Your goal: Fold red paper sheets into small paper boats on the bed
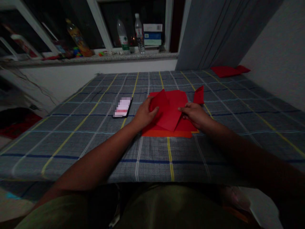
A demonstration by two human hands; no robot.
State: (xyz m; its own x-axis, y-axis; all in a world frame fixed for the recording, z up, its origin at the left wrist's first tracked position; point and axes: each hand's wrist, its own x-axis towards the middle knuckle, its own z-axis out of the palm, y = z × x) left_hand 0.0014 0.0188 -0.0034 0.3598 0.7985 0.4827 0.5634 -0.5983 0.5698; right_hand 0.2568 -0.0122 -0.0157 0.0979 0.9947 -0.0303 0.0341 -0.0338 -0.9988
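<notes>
Plaid cloth (95, 143) below, red paper sheet (168, 117) sits between my left hand (144, 113), gripping its left side, and right hand (195, 115), pinching its right edge, both about equally near, orange paper (166, 133) showing beneath, long axis hard to tell.

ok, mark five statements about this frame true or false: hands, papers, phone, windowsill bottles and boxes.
1. The left hand and right hand both touch the red paper. True.
2. The phone is right of the red paper. False: the phone lies to its left.
3. An orange strip shows at the paper's near edge. True.
4. The boxes stand left of the clear bottles. False: the boxes stand right of them.
5. The tablecloth has yellow lines. True.
</notes>
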